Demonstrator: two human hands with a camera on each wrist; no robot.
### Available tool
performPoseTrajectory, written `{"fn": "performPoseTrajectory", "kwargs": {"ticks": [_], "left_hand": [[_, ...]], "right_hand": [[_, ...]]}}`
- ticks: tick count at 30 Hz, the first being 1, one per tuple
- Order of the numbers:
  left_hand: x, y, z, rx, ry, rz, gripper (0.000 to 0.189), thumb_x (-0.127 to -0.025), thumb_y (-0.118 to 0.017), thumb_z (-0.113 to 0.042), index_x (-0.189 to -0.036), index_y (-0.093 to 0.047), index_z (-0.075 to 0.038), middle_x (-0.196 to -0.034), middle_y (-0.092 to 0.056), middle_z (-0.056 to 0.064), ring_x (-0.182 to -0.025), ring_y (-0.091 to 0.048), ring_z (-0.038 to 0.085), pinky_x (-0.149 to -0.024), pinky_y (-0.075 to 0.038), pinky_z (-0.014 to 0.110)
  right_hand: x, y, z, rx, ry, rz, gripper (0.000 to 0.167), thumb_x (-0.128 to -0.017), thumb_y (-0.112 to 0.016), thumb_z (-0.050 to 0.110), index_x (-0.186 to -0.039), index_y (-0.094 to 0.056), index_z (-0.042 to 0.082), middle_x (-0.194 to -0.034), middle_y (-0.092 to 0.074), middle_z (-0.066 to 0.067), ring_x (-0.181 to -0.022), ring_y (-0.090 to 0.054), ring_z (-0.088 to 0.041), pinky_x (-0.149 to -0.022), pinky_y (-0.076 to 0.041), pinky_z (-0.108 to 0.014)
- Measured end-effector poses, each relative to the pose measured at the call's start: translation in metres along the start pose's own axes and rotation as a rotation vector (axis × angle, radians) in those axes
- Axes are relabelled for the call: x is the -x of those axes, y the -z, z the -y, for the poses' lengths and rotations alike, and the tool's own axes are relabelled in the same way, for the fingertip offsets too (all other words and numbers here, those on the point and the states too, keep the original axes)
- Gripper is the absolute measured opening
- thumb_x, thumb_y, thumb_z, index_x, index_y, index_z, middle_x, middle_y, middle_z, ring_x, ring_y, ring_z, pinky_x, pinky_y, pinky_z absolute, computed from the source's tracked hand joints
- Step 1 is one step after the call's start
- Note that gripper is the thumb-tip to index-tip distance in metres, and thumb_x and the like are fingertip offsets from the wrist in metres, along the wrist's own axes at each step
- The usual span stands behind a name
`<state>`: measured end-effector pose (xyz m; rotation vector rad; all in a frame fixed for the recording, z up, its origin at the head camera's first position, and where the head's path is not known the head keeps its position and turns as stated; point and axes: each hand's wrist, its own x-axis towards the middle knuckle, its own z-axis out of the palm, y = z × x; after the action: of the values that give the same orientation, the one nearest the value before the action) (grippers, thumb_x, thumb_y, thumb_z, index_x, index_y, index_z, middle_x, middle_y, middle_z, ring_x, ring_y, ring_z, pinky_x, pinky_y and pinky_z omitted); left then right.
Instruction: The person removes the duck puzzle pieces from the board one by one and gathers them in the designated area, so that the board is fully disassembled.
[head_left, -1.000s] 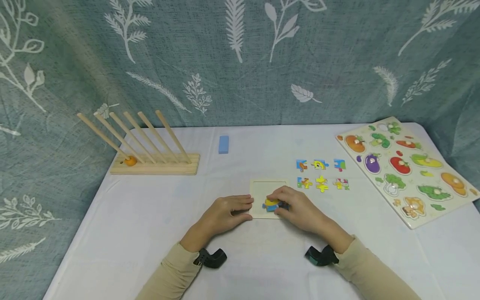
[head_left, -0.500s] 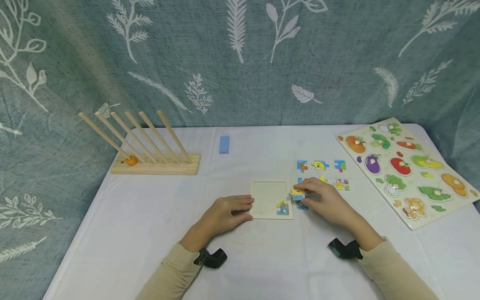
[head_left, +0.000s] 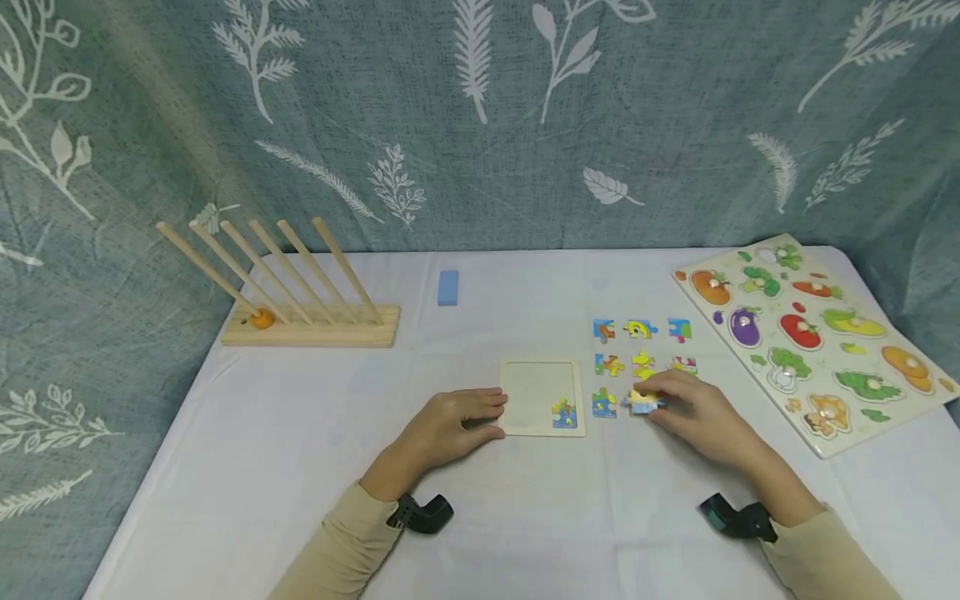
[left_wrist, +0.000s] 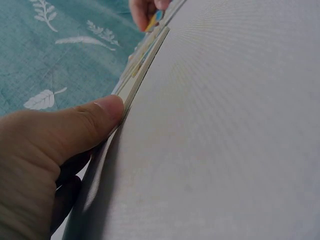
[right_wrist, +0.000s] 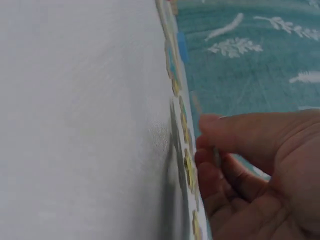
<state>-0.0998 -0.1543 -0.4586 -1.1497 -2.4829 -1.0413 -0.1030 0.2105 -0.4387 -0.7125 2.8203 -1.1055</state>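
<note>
My right hand (head_left: 701, 410) pinches a yellow-and-blue jigsaw piece (head_left: 641, 403) between thumb and fingers, close over the cloth right of the puzzle frame. In the left wrist view that piece (left_wrist: 155, 20) shows at the right hand's fingertips. My left hand (head_left: 457, 425) rests with extended fingers and thumb at the left rim of the square wooden puzzle frame (head_left: 525, 432); its thumb (left_wrist: 110, 107) touches the frame's edge. One jigsaw piece (head_left: 565, 414) lies in the frame's lower right corner. Just right of the frame lies a blue-and-green piece (head_left: 603, 404).
Several loose jigsaw pieces (head_left: 640, 329) lie in rows behind the right hand. A vegetable peg board (head_left: 780, 392) lies at the right. A wooden rack (head_left: 315, 336) with upright rods and an orange bead (head_left: 262, 319) stands back left; a blue block (head_left: 447, 288) lies near the back edge.
The right hand has carried the yellow-and-blue piece from over the frame to the right, uncovering the corner piece and the blue-and-green piece. The left hand has stayed put.
</note>
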Motion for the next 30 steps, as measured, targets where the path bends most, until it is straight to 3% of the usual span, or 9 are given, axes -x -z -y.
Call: {"fn": "performPoseTrajectory", "kwargs": {"ticks": [8, 20, 23, 30], "left_hand": [[-0.0024, 0.0015, 0.0003, 0.004, -0.014, -0.01, 0.033, -0.074, -0.081, -0.017, -0.1, -0.073, 0.001, -0.109, -0.07, 0.012, -0.106, -0.066, 0.023, -0.089, -0.055, 0.028], [-0.0017, 0.002, 0.001, 0.004, -0.001, -0.007, 0.033, -0.074, -0.081, -0.017, -0.1, -0.074, 0.001, -0.109, -0.07, 0.011, -0.106, -0.066, 0.023, -0.089, -0.055, 0.028], [-0.0012, 0.0017, 0.0009, 0.001, 0.008, 0.001, 0.033, -0.074, -0.081, -0.017, -0.1, -0.074, 0.001, -0.109, -0.07, 0.011, -0.106, -0.066, 0.023, -0.089, -0.055, 0.029], [-0.0005, 0.0019, 0.0, 0.0, 0.021, 0.014, 0.033, -0.074, -0.081, -0.018, -0.101, -0.074, 0.0, -0.11, -0.07, 0.01, -0.107, -0.066, 0.022, -0.09, -0.055, 0.029]], "right_hand": [[0.0046, -0.0031, -0.0035, 0.055, -0.031, 0.002, 0.031, -0.084, -0.068, 0.002, -0.114, -0.067, 0.012, -0.115, -0.061, -0.003, -0.109, -0.058, -0.025, -0.09, -0.051, -0.039], [0.004, -0.0043, -0.0015, 0.06, -0.028, -0.016, 0.029, -0.083, -0.07, 0.003, -0.112, -0.067, 0.009, -0.114, -0.059, -0.008, -0.111, -0.051, -0.028, -0.092, -0.043, -0.049], [0.0048, -0.005, -0.0032, 0.057, -0.027, -0.032, 0.03, -0.081, -0.072, 0.004, -0.11, -0.066, 0.01, -0.114, -0.06, -0.007, -0.112, -0.052, -0.029, -0.094, -0.043, -0.048], [0.0063, -0.0072, -0.0045, 0.075, -0.001, -0.095, 0.035, -0.079, -0.076, 0.008, -0.112, -0.064, 0.011, -0.115, -0.063, -0.005, -0.11, -0.056, -0.024, -0.094, -0.043, -0.026]]}}
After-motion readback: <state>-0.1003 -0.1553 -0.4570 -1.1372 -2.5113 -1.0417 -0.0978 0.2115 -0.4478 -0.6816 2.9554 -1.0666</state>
